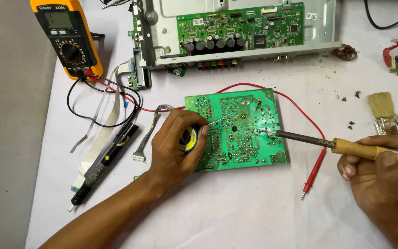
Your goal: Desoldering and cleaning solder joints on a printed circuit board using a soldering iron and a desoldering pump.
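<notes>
Solder wire (217, 122) from the small spool (190, 138) gripped in the left hand (178, 143) meets the soldering iron (346, 146) tip, held by the right hand (383, 177), on the green circuit board (236, 133) mid-table: joint underway, unfinished.

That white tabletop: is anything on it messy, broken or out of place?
Yes. Small dark crumbs lie scattered beside the paintbrush, and a brownish clump sits at the open metal chassis corner. Both look like loose debris.
</notes>
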